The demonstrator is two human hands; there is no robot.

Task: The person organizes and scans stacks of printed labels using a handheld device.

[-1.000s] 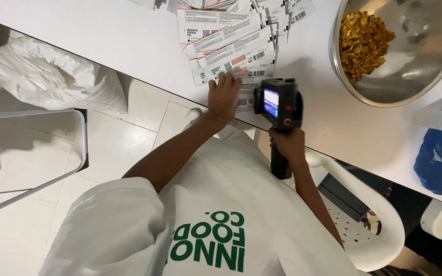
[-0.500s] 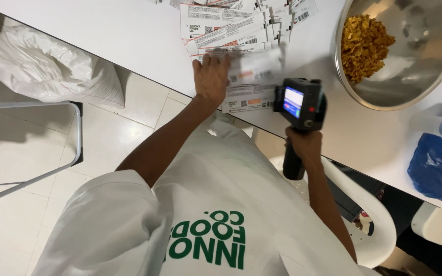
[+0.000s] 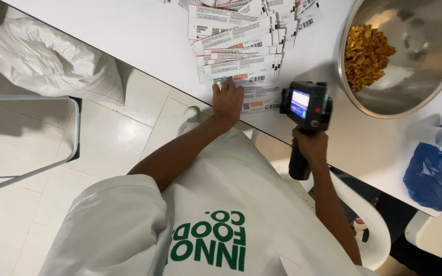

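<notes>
A fanned row of flat white printed pouches (image 3: pixel 241 51) lies on the white surface (image 3: pixel 129 36), overlapping one another like shingles. The left hand (image 3: pixel 227 100) rests palm-down on the nearest pouches at the surface's edge, fingers spread and flat, pressing on them rather than gripping. Just to the right of that hand, part of the lowest pouch (image 3: pixel 262 98) shows bare, lying between the two hands.

The right hand (image 3: pixel 310 145) is clenched around the dark grip of a handheld printer gun (image 3: pixel 305 105), a black pistol-shaped device with a small lit screen facing the camera. Its head sits just beside the right end of the lowest pouch, near its edge; whether it touches the pouch cannot be told from this angle. The two hands are near each other, with the printer's body between them and slightly farther up the surface than the right hand.

To the right of the printer stands a large steel bowl (image 3: pixel 425 76) holding a heap of golden-yellow chips (image 3: pixel 367 53). Further right lie a crumpled blue plastic bag (image 3: pixel 438 171) and a clear plastic cup (image 3: pixel 431 134) on its side. Down on the tiled floor at left, a full white sack (image 3: pixel 47 61) leans beside a metal frame (image 3: pixel 52 133). A white plastic chair (image 3: pixel 372 225) shows below the right forearm.
</notes>
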